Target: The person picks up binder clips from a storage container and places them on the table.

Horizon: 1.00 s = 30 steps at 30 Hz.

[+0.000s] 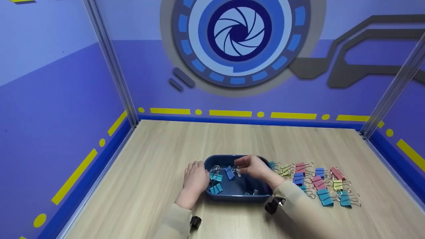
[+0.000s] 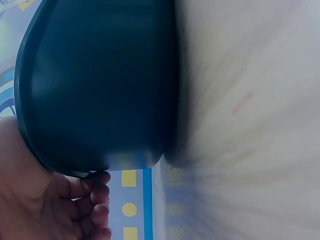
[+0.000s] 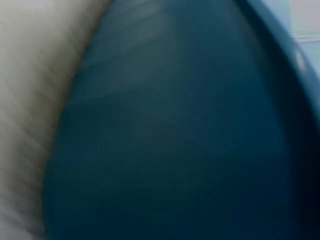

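A dark blue tray stands on the table between my hands. My left hand holds its left rim, the fingers bent by the outer wall; in the left wrist view the palm lies against the rim. Over the tray, my right hand pinches a blue binder clip near its wire handles, though the fingertips partly hide the contact. Left of that clip, a teal binder clip and another teal binder clip lie inside. The right wrist view has only the blurred tray wall, no fingers.
Right of the tray, several binder clips in teal, blue, pink and yellow lie on the table, among them a pink clip and a teal clip. Patterned panels border the back and sides.
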Motion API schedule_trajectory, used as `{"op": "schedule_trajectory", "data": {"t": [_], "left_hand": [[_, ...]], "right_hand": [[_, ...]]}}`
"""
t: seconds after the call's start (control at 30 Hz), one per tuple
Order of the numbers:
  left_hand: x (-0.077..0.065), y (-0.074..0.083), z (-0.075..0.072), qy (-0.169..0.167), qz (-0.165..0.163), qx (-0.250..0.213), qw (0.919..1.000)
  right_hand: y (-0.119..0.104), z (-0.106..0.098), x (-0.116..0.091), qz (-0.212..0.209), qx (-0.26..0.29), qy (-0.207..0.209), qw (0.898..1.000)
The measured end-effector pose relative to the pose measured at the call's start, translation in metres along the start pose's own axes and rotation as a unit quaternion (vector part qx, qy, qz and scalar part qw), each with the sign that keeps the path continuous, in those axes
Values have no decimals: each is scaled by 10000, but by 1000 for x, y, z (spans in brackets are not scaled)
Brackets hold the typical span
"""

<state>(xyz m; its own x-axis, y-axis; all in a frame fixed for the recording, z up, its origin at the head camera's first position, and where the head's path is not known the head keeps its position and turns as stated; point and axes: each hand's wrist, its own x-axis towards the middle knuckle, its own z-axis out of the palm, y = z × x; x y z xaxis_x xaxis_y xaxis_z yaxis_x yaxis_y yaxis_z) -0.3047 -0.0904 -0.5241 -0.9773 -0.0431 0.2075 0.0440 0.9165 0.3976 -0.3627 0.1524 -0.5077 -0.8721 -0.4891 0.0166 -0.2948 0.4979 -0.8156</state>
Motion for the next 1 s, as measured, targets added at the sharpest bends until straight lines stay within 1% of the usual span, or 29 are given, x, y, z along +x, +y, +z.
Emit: {"op": "schedule_trajectory", "data": {"t": [0.17, 0.27, 0.43, 0.57, 0.7, 0.77, 0.9, 1.0], "left_hand": [[0, 1, 0, 121, 100, 8, 9999], [1, 1, 0, 143, 98, 12, 9998], [0, 0, 0, 130, 60, 39, 9999], [0, -1, 1, 101, 38, 13, 9999], [-1, -1, 2, 58, 25, -24, 10000], [-1, -1, 1, 67, 23, -32, 10000], [0, 0, 0, 73, 7, -43, 10000], [0, 1, 0, 58, 28, -53, 10000]], "right_hand": [[-2, 4, 1, 91, -279, 30, 9996], [-2, 6, 3, 97, -369, 46, 9993], [1, 11, 5, 36, -398, 120, 9991], [3, 17, 5, -3, -560, 151, 9983], [3, 21, 5, 25, -538, 213, 9983], [3, 22, 5, -42, -533, 286, 9982], [2, 22, 6, -312, -748, 339, 9961], [3, 22, 5, -353, -794, 305, 9958]]}}
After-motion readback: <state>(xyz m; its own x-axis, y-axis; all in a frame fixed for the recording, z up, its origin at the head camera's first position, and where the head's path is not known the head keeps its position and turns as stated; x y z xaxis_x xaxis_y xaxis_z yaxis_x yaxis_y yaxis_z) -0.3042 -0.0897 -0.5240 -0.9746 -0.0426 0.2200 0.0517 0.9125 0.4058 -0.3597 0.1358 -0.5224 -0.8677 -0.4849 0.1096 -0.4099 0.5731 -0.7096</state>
